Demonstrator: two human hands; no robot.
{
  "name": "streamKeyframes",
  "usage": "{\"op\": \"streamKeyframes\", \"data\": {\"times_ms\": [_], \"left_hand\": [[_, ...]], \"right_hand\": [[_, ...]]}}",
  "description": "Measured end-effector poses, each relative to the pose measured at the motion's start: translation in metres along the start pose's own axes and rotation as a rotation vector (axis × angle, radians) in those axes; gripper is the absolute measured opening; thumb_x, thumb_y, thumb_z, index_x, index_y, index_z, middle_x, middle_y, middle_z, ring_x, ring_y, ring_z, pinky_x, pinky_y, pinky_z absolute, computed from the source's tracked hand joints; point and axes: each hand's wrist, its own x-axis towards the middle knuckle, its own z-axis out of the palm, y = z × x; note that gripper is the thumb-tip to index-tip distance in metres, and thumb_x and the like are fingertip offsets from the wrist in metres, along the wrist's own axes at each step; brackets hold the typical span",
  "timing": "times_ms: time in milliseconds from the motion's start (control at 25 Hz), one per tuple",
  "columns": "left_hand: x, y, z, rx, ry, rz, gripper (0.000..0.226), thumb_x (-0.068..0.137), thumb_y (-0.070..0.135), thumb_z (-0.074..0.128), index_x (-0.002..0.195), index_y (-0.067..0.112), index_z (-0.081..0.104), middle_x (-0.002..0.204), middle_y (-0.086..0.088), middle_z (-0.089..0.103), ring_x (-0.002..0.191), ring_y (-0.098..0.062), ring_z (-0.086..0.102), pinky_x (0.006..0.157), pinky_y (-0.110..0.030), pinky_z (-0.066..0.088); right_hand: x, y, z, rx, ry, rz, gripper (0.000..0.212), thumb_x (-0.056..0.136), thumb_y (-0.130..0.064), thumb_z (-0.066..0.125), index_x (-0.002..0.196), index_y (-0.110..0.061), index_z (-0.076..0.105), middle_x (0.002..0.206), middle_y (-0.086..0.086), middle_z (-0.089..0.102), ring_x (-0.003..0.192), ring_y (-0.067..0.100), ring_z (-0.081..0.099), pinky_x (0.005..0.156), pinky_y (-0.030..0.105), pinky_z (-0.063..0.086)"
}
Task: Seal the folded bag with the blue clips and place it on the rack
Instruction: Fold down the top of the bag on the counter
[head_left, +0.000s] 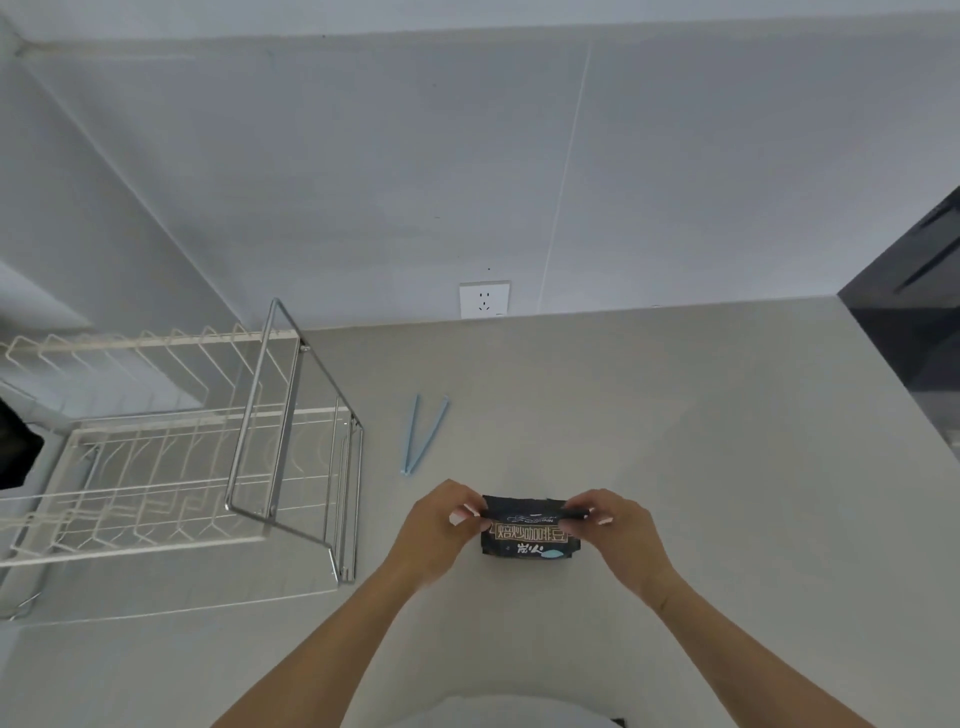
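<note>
A small black foil bag with gold and pale-blue print (527, 530) sits on the pale grey tabletop (675, 441). The left hand (439, 530) and right hand (618, 530) each pinch one end of its folded top edge between thumb and fingers. Beyond the bag to its left lies a light blue plastic clip (423, 436), spread open. Further left of the bag stands a white and steel wire rack (208, 457).

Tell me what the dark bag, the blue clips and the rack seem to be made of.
Dark bag: probably plastic or foil film, printed, creased, slightly shiny. Blue clips: likely matte plastic, thin pale sticks. Rack: metal wire, partly white-coated, partly bare and shiny.
</note>
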Motion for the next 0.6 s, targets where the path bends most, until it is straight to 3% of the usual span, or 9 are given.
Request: {"op": "streamKeyframes", "data": {"times_ms": [200, 600], "left_hand": [[-0.026, -0.01, 0.0, 0.115, 0.055, 0.121, 0.013, 0.088, 0.018, 0.066, 0.087, 0.03, 0.062, 0.093, 0.016, 0.061, 0.087, -0.002, 0.06, 0.072, -0.026, 0.052], [-0.09, -0.048, -0.014, 0.318, 0.102, 0.251, 0.014, 0.091, 0.018, 0.062, 0.094, 0.03, 0.055, 0.098, 0.017, 0.056, 0.074, -0.007, 0.056, 0.059, -0.032, 0.054]], "right_hand": [[-0.022, 0.006, 0.014, -0.037, 0.032, -0.084, 0.029, 0.072, -0.012, 0.08, 0.073, -0.04, 0.071, 0.083, -0.019, 0.07, 0.075, 0.008, 0.062, 0.07, 0.024, 0.049], [-0.057, 0.004, 0.044, -0.289, -0.113, -0.262, 0.018, 0.08, -0.021, 0.074, 0.08, -0.038, 0.069, 0.081, -0.022, 0.066, 0.086, 0.004, 0.054, 0.073, 0.021, 0.043]]}}
